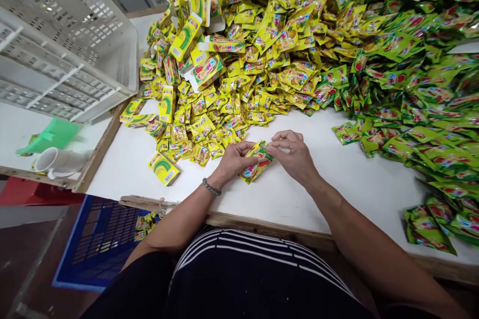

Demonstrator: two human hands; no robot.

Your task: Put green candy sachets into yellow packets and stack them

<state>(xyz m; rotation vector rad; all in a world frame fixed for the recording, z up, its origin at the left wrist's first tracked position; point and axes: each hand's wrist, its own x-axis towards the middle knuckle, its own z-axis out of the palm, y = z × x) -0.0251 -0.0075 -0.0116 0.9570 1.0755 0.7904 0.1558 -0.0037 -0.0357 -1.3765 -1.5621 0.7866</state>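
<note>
My left hand (236,160), with a beaded bracelet on its wrist, grips a small yellow and green candy box (251,173) just above the white tabletop. The fingers of my right hand (294,155) are bent at the box's upper right end, thumb and forefinger close together; whether they pinch a flap or a packet there is too small to make out. Beyond my hands lies a heap of yellow candy packets (202,127) mixed with boxes. A yellow box (163,168) rests flat to the left of my left hand.
Green candy packets (396,109) are piled along the right side. At the left stand a white plastic crate (112,75) and a white mug (60,160) near a green sheet (56,137). A blue basket (93,239) holding some packets sits below the table's wooden edge.
</note>
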